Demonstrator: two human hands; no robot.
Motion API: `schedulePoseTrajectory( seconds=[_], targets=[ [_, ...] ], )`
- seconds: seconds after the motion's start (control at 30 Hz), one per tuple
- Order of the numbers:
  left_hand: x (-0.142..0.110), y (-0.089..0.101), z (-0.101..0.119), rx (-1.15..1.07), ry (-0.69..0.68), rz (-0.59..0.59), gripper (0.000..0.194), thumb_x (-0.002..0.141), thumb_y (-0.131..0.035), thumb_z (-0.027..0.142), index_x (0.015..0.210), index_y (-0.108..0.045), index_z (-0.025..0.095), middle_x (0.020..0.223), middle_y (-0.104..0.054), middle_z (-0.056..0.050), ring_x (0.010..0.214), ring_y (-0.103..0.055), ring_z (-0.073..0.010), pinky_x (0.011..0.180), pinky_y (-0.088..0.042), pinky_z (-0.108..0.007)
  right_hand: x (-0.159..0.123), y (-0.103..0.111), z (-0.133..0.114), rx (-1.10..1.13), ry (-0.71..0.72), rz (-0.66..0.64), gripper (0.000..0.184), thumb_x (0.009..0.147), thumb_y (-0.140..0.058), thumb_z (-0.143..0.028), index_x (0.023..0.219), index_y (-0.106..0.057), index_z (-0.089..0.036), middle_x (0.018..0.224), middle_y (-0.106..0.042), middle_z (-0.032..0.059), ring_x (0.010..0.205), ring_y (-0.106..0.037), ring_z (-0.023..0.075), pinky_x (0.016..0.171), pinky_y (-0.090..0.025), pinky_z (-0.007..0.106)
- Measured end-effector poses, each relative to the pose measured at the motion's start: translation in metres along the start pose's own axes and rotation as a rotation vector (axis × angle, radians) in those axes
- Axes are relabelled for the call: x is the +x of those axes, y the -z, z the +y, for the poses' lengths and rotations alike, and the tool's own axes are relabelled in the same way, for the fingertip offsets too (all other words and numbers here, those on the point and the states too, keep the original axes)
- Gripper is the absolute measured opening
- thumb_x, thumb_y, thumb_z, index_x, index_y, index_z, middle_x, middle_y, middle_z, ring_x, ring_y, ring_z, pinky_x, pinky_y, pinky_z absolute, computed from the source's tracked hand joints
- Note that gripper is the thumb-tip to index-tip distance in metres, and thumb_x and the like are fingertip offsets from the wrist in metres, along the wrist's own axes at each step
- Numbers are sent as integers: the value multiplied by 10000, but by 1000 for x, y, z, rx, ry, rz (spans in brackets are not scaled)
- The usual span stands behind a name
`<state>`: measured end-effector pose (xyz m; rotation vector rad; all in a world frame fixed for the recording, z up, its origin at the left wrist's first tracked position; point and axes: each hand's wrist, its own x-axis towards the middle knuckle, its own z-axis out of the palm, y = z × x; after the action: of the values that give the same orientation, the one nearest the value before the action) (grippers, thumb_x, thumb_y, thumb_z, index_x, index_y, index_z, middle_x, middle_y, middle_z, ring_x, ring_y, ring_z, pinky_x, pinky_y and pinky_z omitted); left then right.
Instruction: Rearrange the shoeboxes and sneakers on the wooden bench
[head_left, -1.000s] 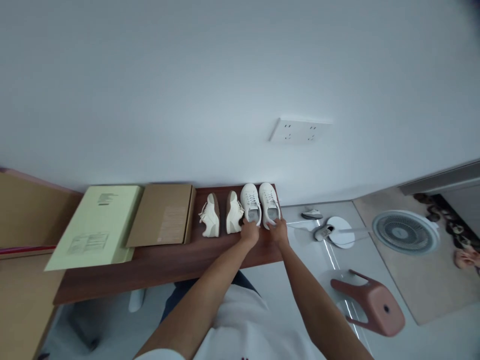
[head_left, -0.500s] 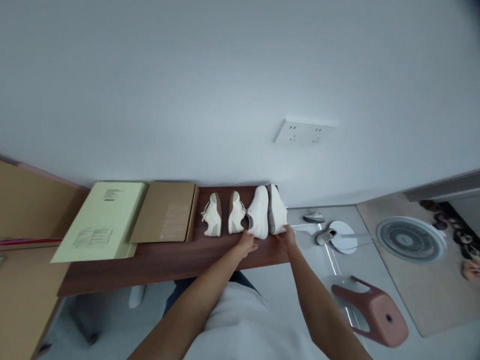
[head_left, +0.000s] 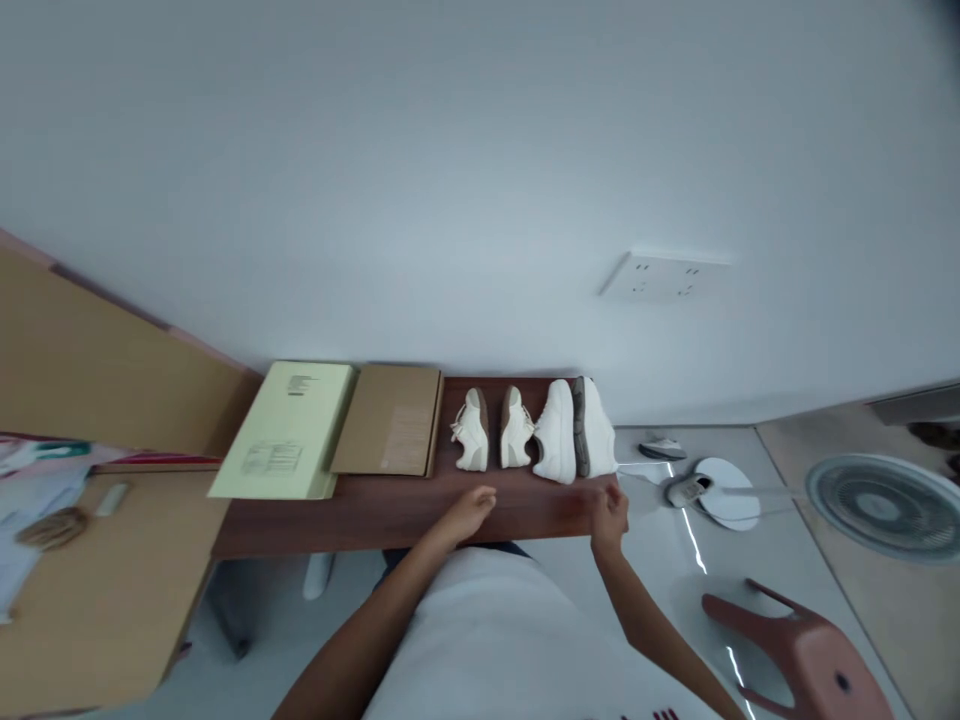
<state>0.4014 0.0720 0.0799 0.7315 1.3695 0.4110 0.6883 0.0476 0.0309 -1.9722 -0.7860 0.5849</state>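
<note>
A pair of white shoes (head_left: 555, 435) with grey soles lies side by side on its edges at the right end of a dark wooden shelf board (head_left: 405, 515). To their left, apart from each other, lie two smaller cream lace-up shoes (head_left: 472, 432) with brown soles. My left hand (head_left: 466, 513) hovers over the front of the board, below the cream shoes, fingers loosely apart and holding nothing. Close to the board's right front corner, my right hand (head_left: 609, 516) has its fingers curled in, with nothing seen in it. Neither hand touches a shoe.
A pale green box (head_left: 289, 430) and a brown cardboard box (head_left: 390, 420) stand left on the board. At far left is a tan desk (head_left: 150, 560) with papers. On the right floor are loose shoes (head_left: 686, 490), a pink stool (head_left: 832, 660) and a fan (head_left: 885, 505).
Both hands have let go of the white shoes and drawn back toward my body. The right hand's fingers have curled in. The view has swung left, showing more of the desk.
</note>
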Motion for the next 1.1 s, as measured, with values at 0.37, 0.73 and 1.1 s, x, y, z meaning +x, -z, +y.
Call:
schedulePoseTrajectory(
  seconds=[0.37,0.73,1.1],
  targets=[
    [-100,225,-32,-236,-334,699,530,762,-656,597,1094,-676,185,1144,-718,-149,1023,-693,-267,851,-541,-389,-157,-143,-145,-247,729,-903,321,909,-466,-227,1184,-624,-180,1287,-608,148,1212,-559,257,1036,-451,430],
    [-105,331,-36,-66,-436,679,430,845,-594,468,1181,-615,201,1126,-715,-131,981,-705,-235,895,-525,-402,-230,-278,-184,-879,1050,-942,569,966,-477,-397,1520,-364,-331,1656,-186,72,1484,-142,449,1107,-136,731],
    [-99,416,-61,-68,-379,839,312,882,-569,359,1149,-613,204,1202,-684,-111,1133,-642,-230,1021,-472,-364,-240,-263,-179,-486,858,-802,600,895,-587,-398,1465,-464,-256,1571,-385,116,1480,-225,376,1170,-117,656]
  ],
)
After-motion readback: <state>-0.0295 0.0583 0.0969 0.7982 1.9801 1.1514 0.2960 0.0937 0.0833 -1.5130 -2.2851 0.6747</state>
